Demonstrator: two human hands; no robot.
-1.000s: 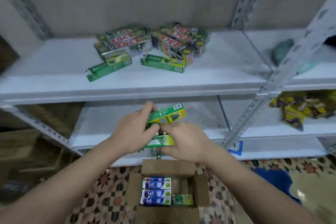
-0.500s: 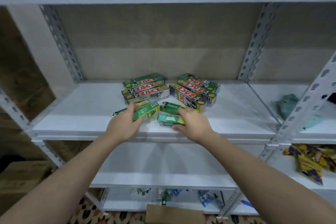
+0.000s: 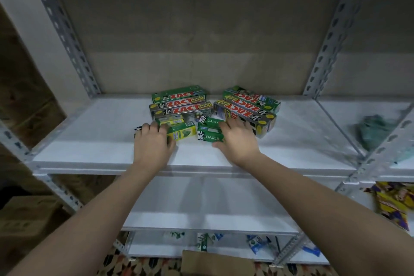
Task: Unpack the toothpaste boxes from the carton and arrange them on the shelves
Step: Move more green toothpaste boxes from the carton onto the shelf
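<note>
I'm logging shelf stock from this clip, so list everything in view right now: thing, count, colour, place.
ZACT boxes: about six, green and grey with red lettering, two stacks at the back of the middle shelf.
DARLIE boxes: two or three, green, in front of the right ZACT stack, by the right hand.
yellow-green boxes: two, in front of the left ZACT stack, at the left hand.
teal cloth: one, next shelf bay on the right.
snack packets: a pile, yellow and purple, lower right shelf.
small packets: several, blue and green, bottom shelf.
carton: one, brown, on the floor below.
left hand: fingers on a yellow-green box.
right hand: fingers spread flat beside the DARLIE boxes.
</note>
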